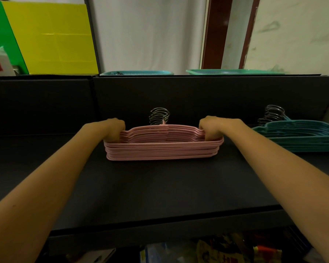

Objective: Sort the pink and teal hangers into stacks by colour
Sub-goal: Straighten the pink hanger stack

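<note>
1. Two hands work one pile. The left hand curls round the left end of the pink stack, and the right hand curls round its right end, with fingers tucked over the shoulders. Neither hand is free.
2. The pink stack lies flat on the dark surface. The teal stack lies to its right, well apart, and is partly cut off by the frame edge.
3. The step in hand looks like squaring up the pink stack. To do it well, both hands should press inward evenly so that the bottom bars line up one over another. At the right end the upper hangers seem to jut a little past the lower ones and want nudging in.
4. Any lift should be level. A one-sided pull would likely fan the pile, since thin hangers slide off each other easily.
5. The long axis of the pink stack runs left to right across the view, from hand to hand. Its metal hooks rise at the middle of its far side, point away from the person and bunch roughly in line.
6. No loose hanger shows near the pink stack, so the sorting seems nearly finished.
</note>
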